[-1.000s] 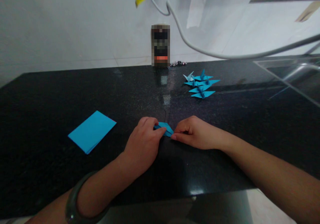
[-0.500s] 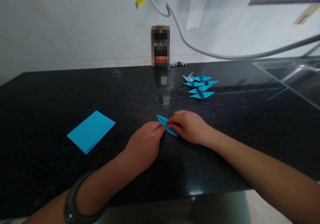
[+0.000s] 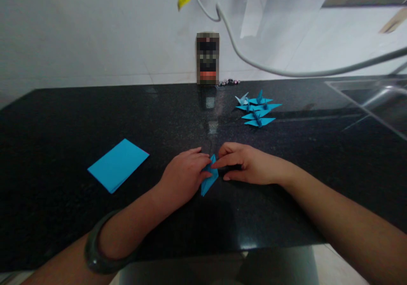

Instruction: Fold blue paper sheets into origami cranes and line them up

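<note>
A small folded blue paper (image 3: pixel 210 181) lies on the black countertop (image 3: pixel 171 230), tilted with one point toward the front edge. My left hand (image 3: pixel 185 171) grips its left side between thumb and fingers. Just to the right, my right hand (image 3: pixel 240 164) has its thumb and index finger apart, the index fingertip touching the paper's upper right edge. Farther left rests a stack of flat blue paper (image 3: pixel 118 165). Several folded blue paper cranes (image 3: pixel 259 122) sit together at the back right, with a paler crane (image 3: pixel 243 99) among them.
A pixelated upright object (image 3: pixel 207 58) leans on the wall, beside a beaded string (image 3: pixel 229 82). A grey cable (image 3: pixel 270 70) hangs across the wall toward the right. A sink (image 3: pixel 381 103) is set in the counter at the far right.
The folded paper has turned so its length runs from upper right to lower left. My right thumb and index finger have spread apart. The view has shifted slightly.
</note>
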`<state>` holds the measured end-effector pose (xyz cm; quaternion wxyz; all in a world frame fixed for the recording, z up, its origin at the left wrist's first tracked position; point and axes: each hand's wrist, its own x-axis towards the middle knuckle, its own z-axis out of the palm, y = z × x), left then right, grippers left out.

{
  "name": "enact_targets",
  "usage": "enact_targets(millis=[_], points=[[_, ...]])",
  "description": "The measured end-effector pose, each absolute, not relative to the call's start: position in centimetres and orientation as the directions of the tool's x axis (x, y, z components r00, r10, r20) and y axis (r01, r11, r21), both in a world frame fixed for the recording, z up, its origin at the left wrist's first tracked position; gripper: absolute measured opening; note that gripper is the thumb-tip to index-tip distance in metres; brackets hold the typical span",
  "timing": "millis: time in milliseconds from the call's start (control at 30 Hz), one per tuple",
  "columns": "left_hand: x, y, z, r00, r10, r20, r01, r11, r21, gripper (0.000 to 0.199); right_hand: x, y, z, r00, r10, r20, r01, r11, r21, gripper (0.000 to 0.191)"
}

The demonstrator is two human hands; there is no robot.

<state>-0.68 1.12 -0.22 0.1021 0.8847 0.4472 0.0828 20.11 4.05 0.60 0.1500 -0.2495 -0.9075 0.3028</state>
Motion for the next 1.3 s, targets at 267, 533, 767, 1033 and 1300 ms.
enact_targets(millis=[267, 533, 767, 1033, 1300], points=[[-0.8, 0.6, 0.3, 0.550, 0.822, 0.146, 0.790, -0.569, 0.229, 0.014, 18.7, 3.4, -0.4, -0.849, 0.511, 0.136, 0.404, 0.793, -0.455, 0.018], [-0.5, -0.4, 0.9, 0.564, 0.820, -0.094, 0.813, -0.532, 0.234, 0.016, 18.6, 3.2, -0.4, -0.832, 0.542, 0.119, 0.434, 0.769, -0.468, 0.017], [-0.9, 0.2, 0.7, 0.574, 0.818, -0.041, 0.804, -0.553, 0.219, 0.024, 18.0, 3.1, -0.3, -0.827, 0.550, 0.116, 0.499, 0.813, -0.299, 0.024], [-0.2, -0.5, 0.8, 0.462, 0.887, -0.012, 0.864, -0.447, 0.231, 0.017, 17.4, 3.0, -0.5, -0.784, 0.613, 0.098, 0.573, 0.775, -0.268, 0.027], [-0.1, -0.3, 0.2, 0.433, 0.900, -0.049, 0.869, -0.403, 0.286, 0.024, 16.8, 2.4, -0.8, -0.719, 0.690, 0.082, 0.637, 0.702, -0.319, 0.021]])
